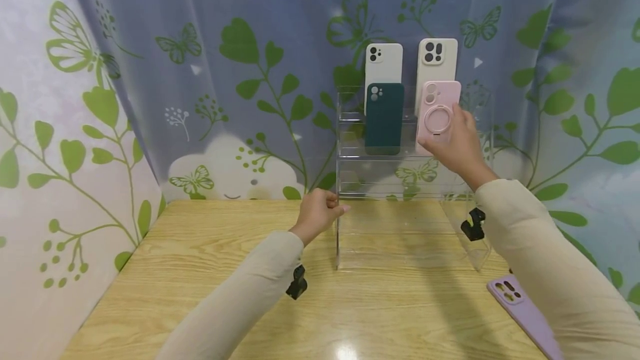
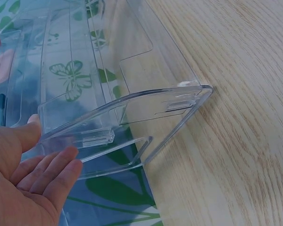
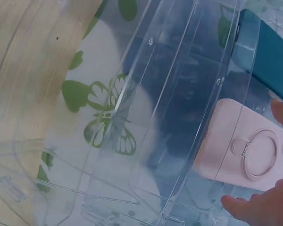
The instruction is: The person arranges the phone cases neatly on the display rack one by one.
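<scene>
In the head view, a clear acrylic tiered display stand [image 1: 400, 193] stands on the table. My right hand [image 1: 457, 140] spans a pink phone case [image 1: 439, 99] on one of its tiers, with the thumb low at the left edge and fingers at the right edge. The case has a ring on its back. Beside it leans a dark teal phone case [image 1: 384, 121]. On the tier behind are a white phone case [image 1: 392, 65] and a cream phone case [image 1: 447, 63]. My left hand [image 1: 319, 211] is at the stand's left side edge, thumb and loosely bent fingers apart around it.
A lilac phone case [image 1: 530, 313] lies on the wooden table [image 1: 240, 304] at the right, partly hidden by my right sleeve. Behind the stand hangs a blue curtain [image 1: 200, 82] with green leaves and butterflies.
</scene>
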### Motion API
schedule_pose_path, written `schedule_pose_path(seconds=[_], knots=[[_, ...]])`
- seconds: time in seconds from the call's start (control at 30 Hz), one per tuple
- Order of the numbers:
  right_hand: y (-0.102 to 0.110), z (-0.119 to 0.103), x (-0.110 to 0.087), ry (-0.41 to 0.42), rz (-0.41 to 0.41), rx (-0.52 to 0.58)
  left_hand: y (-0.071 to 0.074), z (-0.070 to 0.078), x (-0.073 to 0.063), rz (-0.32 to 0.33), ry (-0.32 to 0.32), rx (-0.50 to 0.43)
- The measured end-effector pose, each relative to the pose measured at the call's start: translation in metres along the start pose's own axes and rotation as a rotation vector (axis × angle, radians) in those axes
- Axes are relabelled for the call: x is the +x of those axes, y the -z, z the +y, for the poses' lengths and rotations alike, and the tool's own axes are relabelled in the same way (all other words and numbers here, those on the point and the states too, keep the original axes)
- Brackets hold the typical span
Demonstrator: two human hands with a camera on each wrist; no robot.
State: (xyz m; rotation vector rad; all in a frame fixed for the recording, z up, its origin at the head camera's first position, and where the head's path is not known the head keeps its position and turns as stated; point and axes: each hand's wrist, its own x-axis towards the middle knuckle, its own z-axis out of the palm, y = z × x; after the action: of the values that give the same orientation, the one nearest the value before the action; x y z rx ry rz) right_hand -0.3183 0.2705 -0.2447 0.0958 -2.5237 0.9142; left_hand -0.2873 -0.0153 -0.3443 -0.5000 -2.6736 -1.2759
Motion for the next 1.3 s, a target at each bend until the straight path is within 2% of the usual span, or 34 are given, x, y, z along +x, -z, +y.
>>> schedule_pose_path(seconds=[0.17, 0.5, 0.73, 1.0, 1.1, 1.2, 1.3], knots=[[0.006, 0.006, -0.016, -0.009, -0.068, 0.027, 0.001, 0.001, -0.001, -0.011, 0.001, -0.009], [0.022, 0.030, -0.057, -0.042, -0.182, -0.055, -0.001, 0.002, -0.001, -0.011, 0.008, -0.012], [0.029, 0.060, -0.095, -0.049, -0.219, -0.067, -0.002, 0.000, -0.001, -0.003, -0.007, -0.010], [0.032, 0.100, -0.138, -0.065, -0.261, -0.128, 0.001, 0.000, -0.001, -0.002, 0.039, 0.014], [0.031, 0.112, -0.151, -0.064, -0.273, -0.150, 0.001, 0.000, 0.000, -0.003, 0.030, 0.015], [0.031, 0.127, -0.165, -0.092, -0.323, -0.168, 0.000, -0.001, 0.001, -0.016, 0.007, 0.000], [0.031, 0.141, -0.180, -0.147, -0.392, -0.184, -0.001, -0.001, 0.001, -0.003, -0.005, -0.005]])
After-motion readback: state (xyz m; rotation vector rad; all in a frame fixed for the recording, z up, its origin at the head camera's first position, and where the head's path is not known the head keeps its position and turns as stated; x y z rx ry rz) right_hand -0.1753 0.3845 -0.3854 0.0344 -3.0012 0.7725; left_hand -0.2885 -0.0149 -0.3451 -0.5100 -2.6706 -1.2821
